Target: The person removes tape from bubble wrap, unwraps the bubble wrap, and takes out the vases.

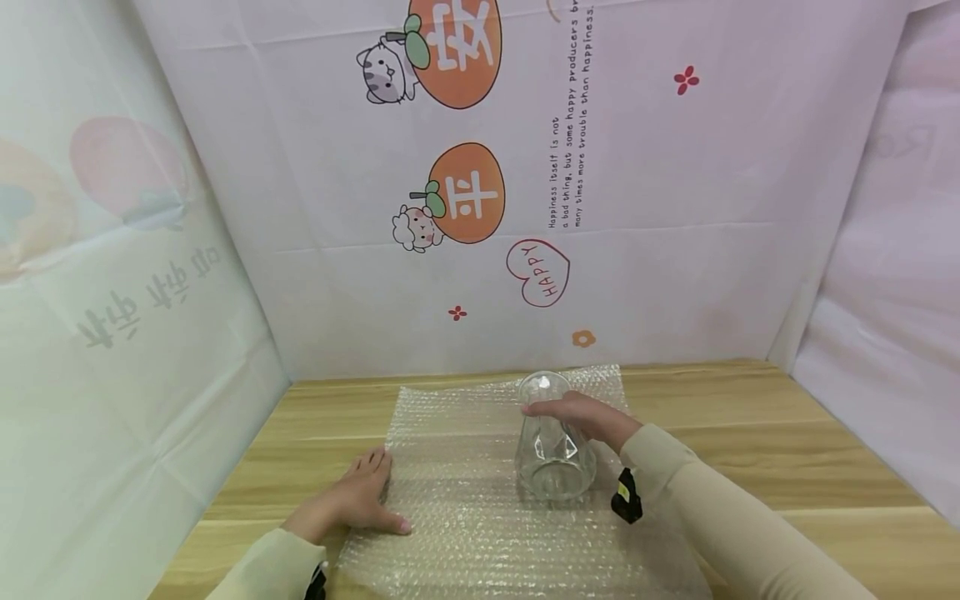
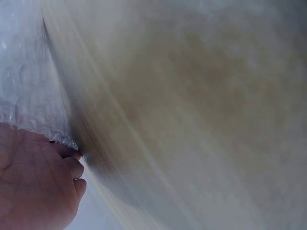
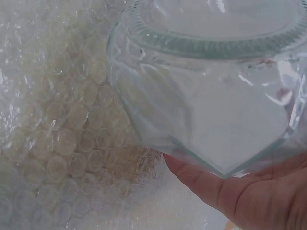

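Note:
A clear glass vase is over a sheet of bubble wrap, its narrower mouth farther from me and its wide, faceted base nearer. Whether it stands or leans I cannot tell. My right hand grips it around the upper part from the right. Close up in the right wrist view, the ribbed ring of the base and the angular glass wall show, with part of the hand against the glass. At the sheet's left edge rests my left hand, thumb spread; its fingertips touch the wrap's border in the left wrist view.
Under the wrap is a wood-grain table, showing on both sides of it. White printed cloth hangs behind the table and along both sides. Each wrist carries a small black device.

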`<state>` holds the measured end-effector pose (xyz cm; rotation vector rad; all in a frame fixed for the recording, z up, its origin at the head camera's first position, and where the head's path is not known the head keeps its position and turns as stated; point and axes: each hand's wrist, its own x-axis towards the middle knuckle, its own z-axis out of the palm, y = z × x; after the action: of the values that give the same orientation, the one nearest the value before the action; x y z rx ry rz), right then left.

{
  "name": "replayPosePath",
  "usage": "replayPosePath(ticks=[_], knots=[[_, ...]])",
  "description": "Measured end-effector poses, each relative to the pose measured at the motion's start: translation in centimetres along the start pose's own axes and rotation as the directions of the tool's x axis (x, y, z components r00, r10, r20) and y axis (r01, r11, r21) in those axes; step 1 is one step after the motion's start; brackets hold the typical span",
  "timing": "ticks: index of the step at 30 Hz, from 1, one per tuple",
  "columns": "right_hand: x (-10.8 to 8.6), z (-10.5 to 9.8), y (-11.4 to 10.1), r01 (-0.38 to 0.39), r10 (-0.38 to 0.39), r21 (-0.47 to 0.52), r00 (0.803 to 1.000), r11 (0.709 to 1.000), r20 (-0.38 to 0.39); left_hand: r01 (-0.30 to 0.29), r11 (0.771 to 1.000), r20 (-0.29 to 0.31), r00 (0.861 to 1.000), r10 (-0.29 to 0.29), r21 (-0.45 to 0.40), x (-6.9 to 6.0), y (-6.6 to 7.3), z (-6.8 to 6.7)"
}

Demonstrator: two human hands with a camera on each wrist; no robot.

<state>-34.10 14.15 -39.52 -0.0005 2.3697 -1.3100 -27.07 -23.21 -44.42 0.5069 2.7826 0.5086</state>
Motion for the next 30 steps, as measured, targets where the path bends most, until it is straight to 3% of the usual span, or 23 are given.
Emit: replayPosePath(ticks=[19, 30], knots=[[0.81, -0.39, -0.09, -0.076, 0.069, 0.105, 0.995, 0.992, 0.067, 0.005, 1.0, 0.021, 1.0, -0.005, -0.021, 0.26, -0.43, 0.09], [0.67, -0.06, 0.0, -0.076, 0.076, 0.114, 0.997, 0.991, 0.01, -0.002, 1.0, 0.013, 1.0, 0.002, 0.006, 0.19, -0.21, 0.1]])
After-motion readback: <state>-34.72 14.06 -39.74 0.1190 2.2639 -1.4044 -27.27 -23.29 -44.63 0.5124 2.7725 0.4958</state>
